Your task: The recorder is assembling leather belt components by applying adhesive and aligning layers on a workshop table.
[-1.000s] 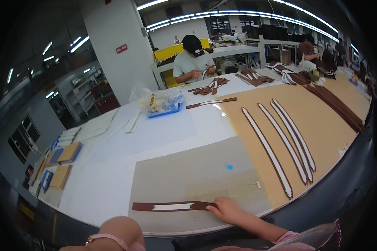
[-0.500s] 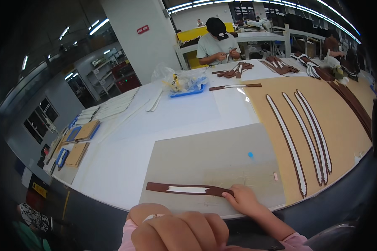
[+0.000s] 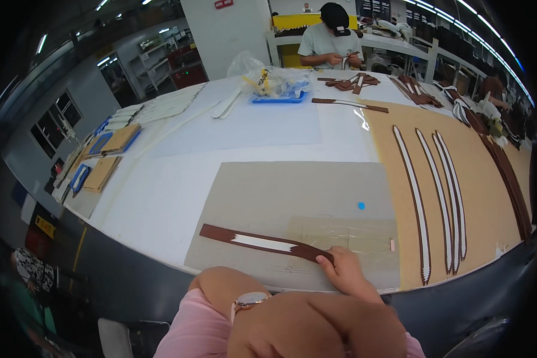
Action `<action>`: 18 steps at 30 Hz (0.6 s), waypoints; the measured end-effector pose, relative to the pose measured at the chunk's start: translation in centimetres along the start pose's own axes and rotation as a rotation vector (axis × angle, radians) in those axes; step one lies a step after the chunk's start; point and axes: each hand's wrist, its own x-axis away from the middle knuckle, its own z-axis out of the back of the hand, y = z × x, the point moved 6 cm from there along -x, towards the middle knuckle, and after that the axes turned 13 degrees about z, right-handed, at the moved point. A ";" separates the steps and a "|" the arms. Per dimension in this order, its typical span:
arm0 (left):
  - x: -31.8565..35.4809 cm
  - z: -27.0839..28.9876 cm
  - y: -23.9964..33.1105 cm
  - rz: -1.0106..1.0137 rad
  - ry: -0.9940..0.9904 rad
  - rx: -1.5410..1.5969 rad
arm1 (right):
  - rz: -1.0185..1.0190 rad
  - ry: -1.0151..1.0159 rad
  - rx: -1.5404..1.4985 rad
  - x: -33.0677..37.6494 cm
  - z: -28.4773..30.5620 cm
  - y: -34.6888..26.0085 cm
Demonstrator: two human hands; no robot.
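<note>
A brown strip with a white band along its middle lies aslant on a grey mat. My right hand is closed on the strip's right end, thumb on top, at the mat's near side. My left hand is raised close to the camera, above the near table edge, and looks large. A watch sits on its wrist. Its fingers look curled in, their tips hidden; whether they hold anything does not show.
Several long brown-edged white strips lie on the tan sheet at right. A blue tray with plastic bags stands farther back. Brown pieces lie before a co-worker. Cardboard pieces are at left.
My left hand has shifted right, and its watch has come into fuller view. The strip slants more, still in my right hand. The whole view has tilted and shifted.
</note>
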 end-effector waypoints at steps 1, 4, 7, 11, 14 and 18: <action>-0.2 0.1 -0.1 -0.004 -0.002 0.020 | 0.006 0.010 0.006 -0.1 0.1 0.1; -0.6 0.1 -0.4 -0.016 -0.014 0.071 | 0.016 0.013 0.015 -0.1 0.4 0.3; -1.1 0.1 -0.5 -0.020 -0.028 0.118 | 0.008 0.003 0.022 -0.1 0.5 0.2; 0.0 0.0 -0.8 -0.083 0.331 -0.074 | -0.051 0.010 0.048 0.0 0.2 0.2; 0.6 1.9 -1.1 -0.089 0.069 -0.130 | 0.013 0.010 0.027 0.0 0.1 -0.2; 2.5 2.2 -1.2 -0.235 0.115 -0.162 | -0.011 0.038 0.021 0.4 0.2 0.2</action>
